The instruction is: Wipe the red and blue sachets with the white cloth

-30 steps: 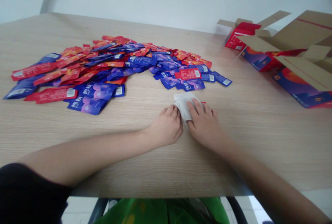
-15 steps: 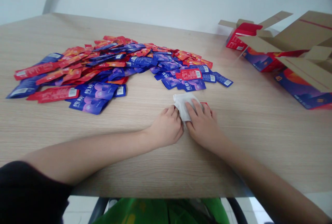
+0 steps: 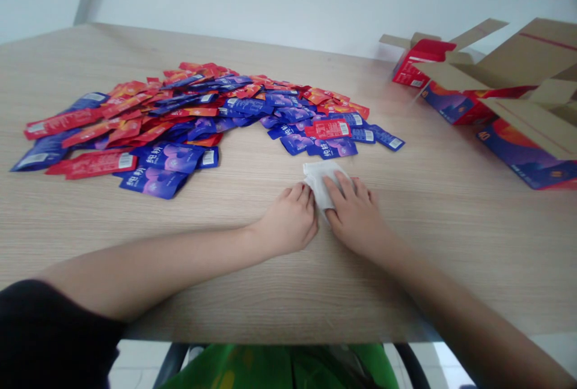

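White cloth (image 3: 318, 189): plain. Blue sachets (image 3: 155, 183): deep blue into purple, lilac rounded shapes, white characters. Red sachets (image 3: 101, 163): red to orange, some with white barcode panels. Front carton (image 3: 525, 157): blue-violet, orange-red patch, "40" printed. Carton flaps (image 3: 518, 58): brown. Tabletop (image 3: 252, 296): pale beige, fine streaked grain. Sleeve (image 3: 49, 335): black. Lap garment (image 3: 265, 371): green, yellowish patches.

You have matt white cloth (image 3: 318, 186), glossy plastic sachets (image 3: 202, 128), and cardboard boxes (image 3: 478, 112) toward the far edge of the smooth, wood-grained desk (image 3: 252, 193).
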Motion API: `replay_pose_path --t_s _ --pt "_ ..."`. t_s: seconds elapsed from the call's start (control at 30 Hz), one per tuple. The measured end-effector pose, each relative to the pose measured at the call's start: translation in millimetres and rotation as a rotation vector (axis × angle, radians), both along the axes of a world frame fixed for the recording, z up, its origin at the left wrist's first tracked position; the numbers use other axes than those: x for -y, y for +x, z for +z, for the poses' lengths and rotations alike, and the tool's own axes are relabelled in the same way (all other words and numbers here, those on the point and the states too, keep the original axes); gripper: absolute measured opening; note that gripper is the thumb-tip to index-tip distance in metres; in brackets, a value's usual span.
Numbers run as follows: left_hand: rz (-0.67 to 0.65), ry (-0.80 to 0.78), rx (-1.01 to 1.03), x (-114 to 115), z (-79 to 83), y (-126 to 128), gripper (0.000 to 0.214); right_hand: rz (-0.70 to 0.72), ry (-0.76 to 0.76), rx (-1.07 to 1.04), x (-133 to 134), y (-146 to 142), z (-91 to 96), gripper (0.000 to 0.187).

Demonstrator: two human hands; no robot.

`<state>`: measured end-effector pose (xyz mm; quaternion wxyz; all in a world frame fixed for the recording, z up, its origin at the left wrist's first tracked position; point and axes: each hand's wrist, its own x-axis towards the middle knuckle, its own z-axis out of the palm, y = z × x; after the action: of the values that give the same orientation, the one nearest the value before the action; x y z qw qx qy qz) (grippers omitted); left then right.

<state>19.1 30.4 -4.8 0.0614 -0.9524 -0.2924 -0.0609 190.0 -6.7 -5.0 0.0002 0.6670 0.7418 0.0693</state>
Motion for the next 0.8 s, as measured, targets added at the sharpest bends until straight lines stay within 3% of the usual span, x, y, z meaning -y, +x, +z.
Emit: replay_pose_path --t_s 0.17,0.4,0.67,0.8 --pt "0.009 0.013 -0.022 0 -3.2 0 0.055 -0.148 -0.032 0.002 -8 19 3.8 0.055" --pt "-0.015 -0.019 0.011 0 -0.5 0 0.039 0.044 0.028 -0.002 3 -13 -1.5 0.056" --pt "0.012 -0.002 -0.031 0 -2.8 1 0.055 -0.173 -0.094 0.010 -8 27 6.3 0.058" --pt "0.016 0.019 -0.015 1 -2.9 0 0.053 -0.137 -0.030 0.033 -5 14 -0.9 0.057"
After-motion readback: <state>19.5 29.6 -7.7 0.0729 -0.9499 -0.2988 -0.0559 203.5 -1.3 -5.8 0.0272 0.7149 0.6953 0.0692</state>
